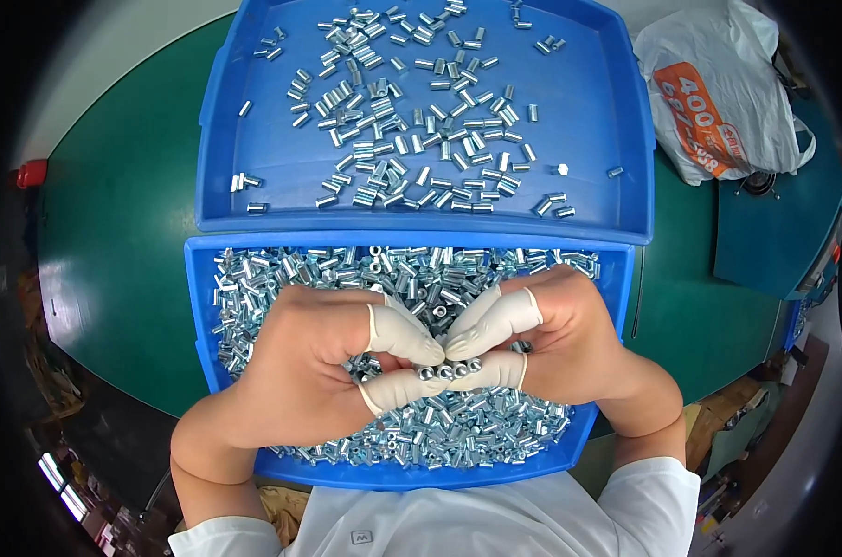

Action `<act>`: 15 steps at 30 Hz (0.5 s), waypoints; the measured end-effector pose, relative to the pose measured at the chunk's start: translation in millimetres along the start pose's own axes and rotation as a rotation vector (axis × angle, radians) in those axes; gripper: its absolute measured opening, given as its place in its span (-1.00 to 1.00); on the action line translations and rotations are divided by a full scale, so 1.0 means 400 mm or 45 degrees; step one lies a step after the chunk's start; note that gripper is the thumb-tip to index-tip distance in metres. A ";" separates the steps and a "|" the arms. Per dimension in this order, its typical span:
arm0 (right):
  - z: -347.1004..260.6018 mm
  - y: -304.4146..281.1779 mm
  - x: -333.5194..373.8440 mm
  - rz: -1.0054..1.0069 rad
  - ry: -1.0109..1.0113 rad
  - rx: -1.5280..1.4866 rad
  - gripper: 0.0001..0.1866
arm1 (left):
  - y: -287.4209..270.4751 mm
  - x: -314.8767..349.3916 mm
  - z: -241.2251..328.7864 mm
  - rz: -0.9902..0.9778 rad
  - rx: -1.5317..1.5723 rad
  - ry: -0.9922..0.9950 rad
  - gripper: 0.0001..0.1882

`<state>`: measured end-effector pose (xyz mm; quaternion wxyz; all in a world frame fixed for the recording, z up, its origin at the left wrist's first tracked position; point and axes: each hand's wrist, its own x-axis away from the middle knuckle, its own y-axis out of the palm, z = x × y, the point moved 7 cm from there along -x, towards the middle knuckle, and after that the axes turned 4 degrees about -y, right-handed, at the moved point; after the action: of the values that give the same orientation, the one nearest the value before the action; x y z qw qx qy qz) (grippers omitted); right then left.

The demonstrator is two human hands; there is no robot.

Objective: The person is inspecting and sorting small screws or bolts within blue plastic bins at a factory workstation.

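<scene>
Over the near blue bin [198,306], my left hand [314,357] and my right hand [565,339] meet fingertip to fingertip. White finger cots cover the thumbs and the front fingers of both. Pinched between them is a short row of rivet nuts [447,373], small shiny metal sleeves lying side by side with their round open ends showing. Both hands are closed on this row. Underneath, a deep heap of loose rivet nuts [439,432] fills the bin, partly hidden by my hands and forearms.
Beyond the near bin stands a second blue tray [421,223] with scattered rivet nuts [374,102]. Both rest on a green table [115,251]. A white plastic bag [708,84] with orange print lies at the far right. A small red object [32,174] sits at the left edge.
</scene>
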<state>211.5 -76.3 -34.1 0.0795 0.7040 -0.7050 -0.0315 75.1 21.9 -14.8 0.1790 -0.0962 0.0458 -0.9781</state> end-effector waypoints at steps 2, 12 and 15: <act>0.005 0.000 0.001 -0.007 0.002 -0.015 -0.74 | 0.001 0.001 0.004 -0.012 -0.053 0.000 -0.76; 0.005 -0.003 0.000 -0.014 -0.030 0.018 -0.75 | 0.002 0.008 0.017 0.018 -0.141 0.070 -0.75; 0.002 -0.005 -0.001 -0.009 -0.047 0.041 -0.75 | 0.002 0.009 0.023 0.003 -0.170 0.072 -0.74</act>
<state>213.2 -75.8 -35.2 0.0551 0.7070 -0.7042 -0.0336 73.9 19.2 -5.3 0.1719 -0.0803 0.1159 -0.9750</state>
